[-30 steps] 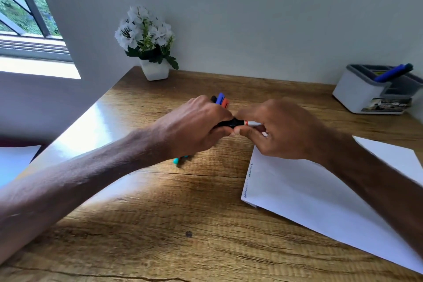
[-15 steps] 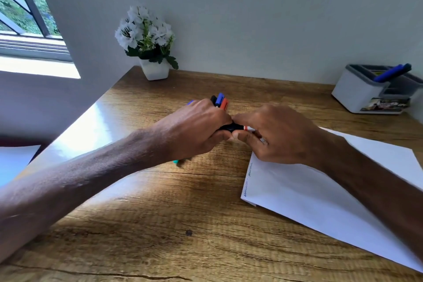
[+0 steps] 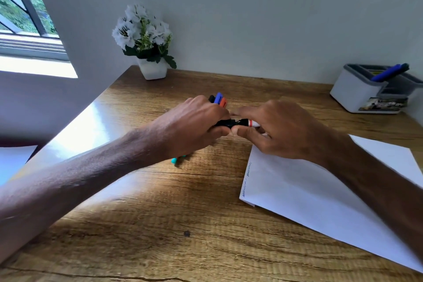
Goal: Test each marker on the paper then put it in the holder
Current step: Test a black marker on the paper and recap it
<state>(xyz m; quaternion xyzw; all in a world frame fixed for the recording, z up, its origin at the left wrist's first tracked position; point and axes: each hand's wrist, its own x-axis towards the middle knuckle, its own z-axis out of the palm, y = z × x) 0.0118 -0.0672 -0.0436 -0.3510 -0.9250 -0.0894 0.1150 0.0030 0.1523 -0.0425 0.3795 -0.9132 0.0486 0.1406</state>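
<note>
Over the bench [image 3: 160, 224], the left hand [image 3: 194, 126] gripped spare markers [image 3: 218, 98] plus the cap [image 3: 225, 123] of one marker [image 3: 249, 123], the right hand [image 3: 279, 130] pinching its barrel beside the paper [image 3: 309, 190]; two scribbles [image 3: 248, 178] and one blue marker [image 3: 389, 72] in the holder [image 3: 357, 91] suggested most testing remained.

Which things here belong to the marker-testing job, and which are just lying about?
Job: black marker, gripped by left hand and right hand; spare markers in the left hand; paper; holder with blue marker.
Lying about: potted flowers; window.
</note>
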